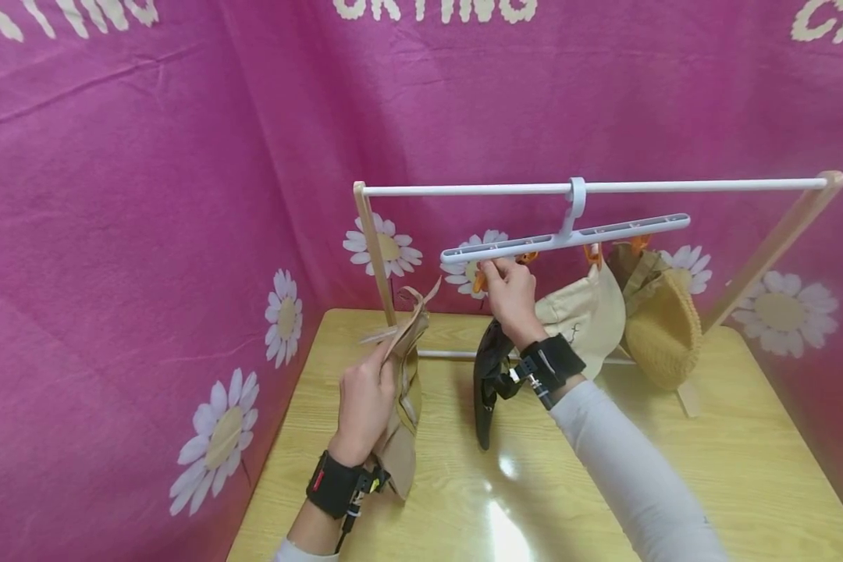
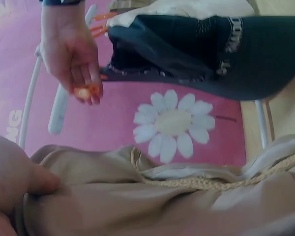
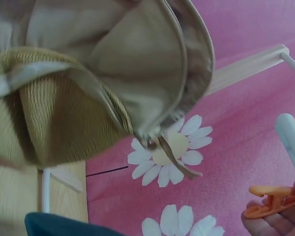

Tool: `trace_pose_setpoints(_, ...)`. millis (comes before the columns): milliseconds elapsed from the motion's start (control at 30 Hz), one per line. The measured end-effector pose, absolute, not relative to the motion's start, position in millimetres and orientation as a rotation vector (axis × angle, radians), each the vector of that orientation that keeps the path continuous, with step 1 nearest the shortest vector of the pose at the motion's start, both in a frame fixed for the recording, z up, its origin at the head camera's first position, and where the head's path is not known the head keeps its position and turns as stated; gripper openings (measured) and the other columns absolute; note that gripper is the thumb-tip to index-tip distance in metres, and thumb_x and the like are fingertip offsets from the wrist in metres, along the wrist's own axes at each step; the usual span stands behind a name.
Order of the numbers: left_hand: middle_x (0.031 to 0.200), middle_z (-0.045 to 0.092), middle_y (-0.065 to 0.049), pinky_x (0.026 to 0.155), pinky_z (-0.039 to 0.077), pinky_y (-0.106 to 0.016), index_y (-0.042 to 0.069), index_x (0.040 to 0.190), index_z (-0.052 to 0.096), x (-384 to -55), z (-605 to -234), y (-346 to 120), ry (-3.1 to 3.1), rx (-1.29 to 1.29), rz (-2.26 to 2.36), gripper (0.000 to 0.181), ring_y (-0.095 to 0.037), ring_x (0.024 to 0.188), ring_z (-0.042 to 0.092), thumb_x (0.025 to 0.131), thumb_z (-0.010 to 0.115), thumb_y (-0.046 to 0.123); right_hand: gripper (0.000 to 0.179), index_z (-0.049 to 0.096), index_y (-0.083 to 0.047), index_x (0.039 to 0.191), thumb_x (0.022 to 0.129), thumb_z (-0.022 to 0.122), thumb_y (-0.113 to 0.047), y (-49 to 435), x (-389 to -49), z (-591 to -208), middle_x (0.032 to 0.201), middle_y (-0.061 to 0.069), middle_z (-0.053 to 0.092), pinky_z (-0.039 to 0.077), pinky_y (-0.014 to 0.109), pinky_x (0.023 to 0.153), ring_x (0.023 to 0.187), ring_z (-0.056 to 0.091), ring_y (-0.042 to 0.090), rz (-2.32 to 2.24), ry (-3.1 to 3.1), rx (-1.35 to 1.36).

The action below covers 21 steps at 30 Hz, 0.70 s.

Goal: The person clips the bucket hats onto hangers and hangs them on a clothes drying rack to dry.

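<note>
My left hand (image 1: 367, 398) grips the edge of a beige sun hat (image 1: 400, 449), which hangs down to the left of the hanger. In the right wrist view the hat's woven tan inside (image 3: 59, 113) and smooth beige brim (image 3: 137, 64) show. Under the left end of the white hanger (image 1: 499, 248), my right hand (image 1: 513, 300) pinches an orange clip (image 3: 270, 202). Just below that wrist hangs a black cap (image 1: 488, 390), seen as dark green in the left wrist view. Beside it, a cream cap (image 1: 590, 316) hangs from another orange clip (image 1: 593, 254).
A yellow knitted hat (image 1: 663, 332) hangs at the hanger's right end. The hanger hooks over a white rail (image 1: 464, 190) between wooden posts (image 1: 773, 254), standing on a wooden table (image 1: 745, 476). Pink cloth (image 1: 147, 234) with daisies stands behind and to the left.
</note>
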<state>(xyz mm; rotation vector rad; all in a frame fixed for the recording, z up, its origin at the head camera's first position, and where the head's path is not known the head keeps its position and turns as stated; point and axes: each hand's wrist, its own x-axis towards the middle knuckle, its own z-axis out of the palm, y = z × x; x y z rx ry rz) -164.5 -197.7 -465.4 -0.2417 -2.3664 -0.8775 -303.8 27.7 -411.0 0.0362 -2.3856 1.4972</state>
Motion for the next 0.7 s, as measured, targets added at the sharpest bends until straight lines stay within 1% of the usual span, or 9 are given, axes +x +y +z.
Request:
trace_pose_setpoints(100,0.117,0.076,-0.017,0.049,0.037,-0.029,0.005,0.139,0.067,-167,-467,-184,-2.37,-0.25,-0.903,0.037,-0.017,0.054,0.054,0.103,0.059,0.002,0.033,0.081,-0.006,0.099,0.107,0.06,-0.03,28,-303,-412,0.087,0.014,0.075,0.039,0.027,0.062,0.069,0.053,0.014,1.523,-2.379,0.016)
trace_pose_setpoints(167,0.126,0.074,-0.016,0.05,0.04,-0.03,0.006,0.142,0.065,-169,-467,-175,-2.371,-0.262,-0.924,0.038,-0.02,0.061,0.061,0.105,0.058,0.002,0.033,0.081,-0.006,0.1,0.108,0.06,-0.03,27,-303,-412,0.088,0.015,0.075,0.038,0.026,0.061,0.069,0.054,0.013,1.538,-2.371,0.005)
trace_pose_setpoints(200,0.129,0.073,-0.016,0.049,0.04,-0.03,0.006,0.143,0.064,-170,-468,-171,-2.368,-0.271,-0.941,0.039,-0.021,0.062,0.062,0.105,0.057,0.002,0.033,0.081,-0.006,0.1,0.107,0.06,-0.03,27,-303,-412,0.089,0.015,0.075,0.039,0.026,0.062,0.069,0.056,0.013,1.542,-2.365,-0.004)
trace_pose_setpoints(233,0.13,0.072,-0.015,0.051,0.043,-0.031,0.007,0.144,0.064,-172,-468,-167,-2.362,-0.283,-0.944,0.04,-0.022,0.068,0.067,0.105,0.057,0.002,0.032,0.081,-0.006,0.1,0.107,0.06,-0.03,27,-303,-412,0.089,0.015,0.076,0.04,0.026,0.062,0.071,0.057,0.013,1.546,-2.36,-0.011)
trace_pose_setpoints(300,0.13,0.072,-0.014,0.055,0.049,-0.034,0.008,0.145,0.063,-174,-468,-158,-2.346,-0.302,-0.949,0.041,-0.024,0.078,0.072,0.104,0.056,0.0,0.031,0.08,-0.006,0.1,0.107,0.061,-0.029,26,-302,-412,0.089,0.015,0.076,0.041,0.028,0.065,0.073,0.06,0.017,1.553,-2.347,-0.019)
trace_pose_setpoints(367,0.13,0.073,-0.014,0.063,0.056,-0.039,0.008,0.144,0.063,-176,-468,-151,-2.331,-0.319,-0.931,0.043,-0.026,0.093,0.075,0.102,0.057,-0.002,0.03,0.081,-0.006,0.1,0.106,0.062,-0.029,25,-302,-413,0.09,0.015,0.077,0.043,0.028,0.069,0.078,0.064,0.02,1.548,-2.336,-0.024)
trace_pose_setpoints(400,0.129,0.073,-0.014,0.066,0.058,-0.041,0.008,0.144,0.064,-177,-469,-147,-2.324,-0.328,-0.924,0.044,-0.028,0.096,0.076,0.101,0.057,-0.003,0.029,0.081,-0.006,0.099,0.105,0.063,-0.028,25,-302,-413,0.091,0.015,0.077,0.043,0.028,0.071,0.081,0.066,0.021,1.543,-2.332,-0.024)
trace_pose_setpoints(500,0.129,0.073,-0.013,0.071,0.061,-0.044,0.007,0.143,0.064,-179,-470,-138,-2.323,-0.346,-0.891,0.046,-0.031,0.1,0.075,0.099,0.058,-0.005,0.027,0.081,-0.006,0.1,0.104,0.064,-0.027,23,-302,-414,0.091,0.015,0.078,0.043,0.028,0.07,0.083,0.066,0.022,1.546,-2.322,-0.021)
trace_pose_setpoints(700,0.131,0.072,-0.014,0.075,0.062,-0.042,0.004,0.142,0.064,-183,-470,-125,-2.332,-0.379,-0.812,0.047,-0.031,0.104,0.075,0.097,0.06,-0.008,0.026,0.081,-0.006,0.099,0.104,0.065,-0.027,22,-300,-414,0.085,0.012,0.074,0.038,0.025,0.06,0.073,0.057,0.015,1.569,-2.292,-0.019)
